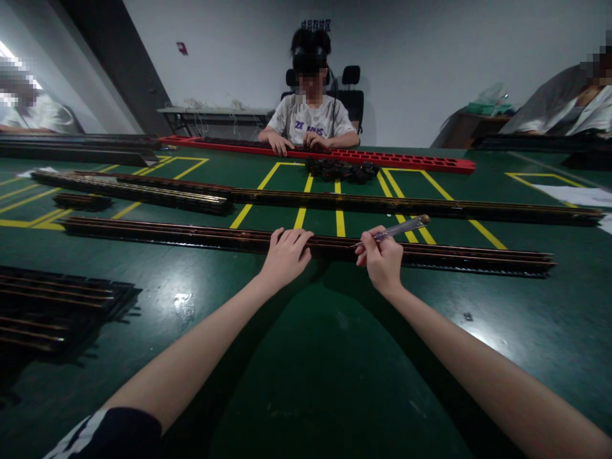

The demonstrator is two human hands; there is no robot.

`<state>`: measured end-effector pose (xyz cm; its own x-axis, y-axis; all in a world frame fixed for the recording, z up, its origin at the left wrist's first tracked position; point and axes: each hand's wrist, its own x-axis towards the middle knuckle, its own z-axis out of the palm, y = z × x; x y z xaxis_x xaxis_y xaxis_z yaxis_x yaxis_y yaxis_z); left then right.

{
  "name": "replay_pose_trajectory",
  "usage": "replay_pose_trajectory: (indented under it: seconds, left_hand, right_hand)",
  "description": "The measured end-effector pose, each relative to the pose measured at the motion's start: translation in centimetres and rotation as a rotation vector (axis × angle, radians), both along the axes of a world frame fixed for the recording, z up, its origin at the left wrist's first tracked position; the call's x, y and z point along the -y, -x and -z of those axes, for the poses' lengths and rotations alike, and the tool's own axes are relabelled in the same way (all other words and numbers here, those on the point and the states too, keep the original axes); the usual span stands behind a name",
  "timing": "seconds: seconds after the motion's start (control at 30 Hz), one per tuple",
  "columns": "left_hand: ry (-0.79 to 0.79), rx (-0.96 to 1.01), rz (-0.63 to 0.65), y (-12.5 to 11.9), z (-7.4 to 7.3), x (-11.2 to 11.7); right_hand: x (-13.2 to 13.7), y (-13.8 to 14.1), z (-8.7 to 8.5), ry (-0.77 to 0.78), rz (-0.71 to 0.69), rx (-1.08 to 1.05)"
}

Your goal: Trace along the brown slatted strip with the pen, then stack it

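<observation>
A long black rail with thin copper-coloured strips along its top lies crosswise on the green table in front of me. My left hand grips it near the middle, fingers over the top and thumb on the near side. To the right, my right hand is closed around a screwdriver with a clear handle. The handle slants up to the right, and its thin tip points down left at the rail's top. Whether the tip touches a screw is too small to tell.
Behind lie another long rail and a bundle of rails. More black rails sit at near left. Across the table, a person has both hands at a red slotted frame, near small black parts. Other people sit at both sides.
</observation>
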<state>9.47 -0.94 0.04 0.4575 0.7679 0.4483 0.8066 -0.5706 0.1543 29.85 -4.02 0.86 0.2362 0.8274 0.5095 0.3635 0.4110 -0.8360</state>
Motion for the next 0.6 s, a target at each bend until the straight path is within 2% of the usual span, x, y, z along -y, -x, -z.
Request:
replay_pose_trajectory:
  seconds: [0.6]
  left_hand:
    - [-0.025,-0.033,-0.017,-0.14,0.08,-0.08]
  right_hand:
    - [-0.12,0.00,0.10,-0.006,-0.029,-0.037]
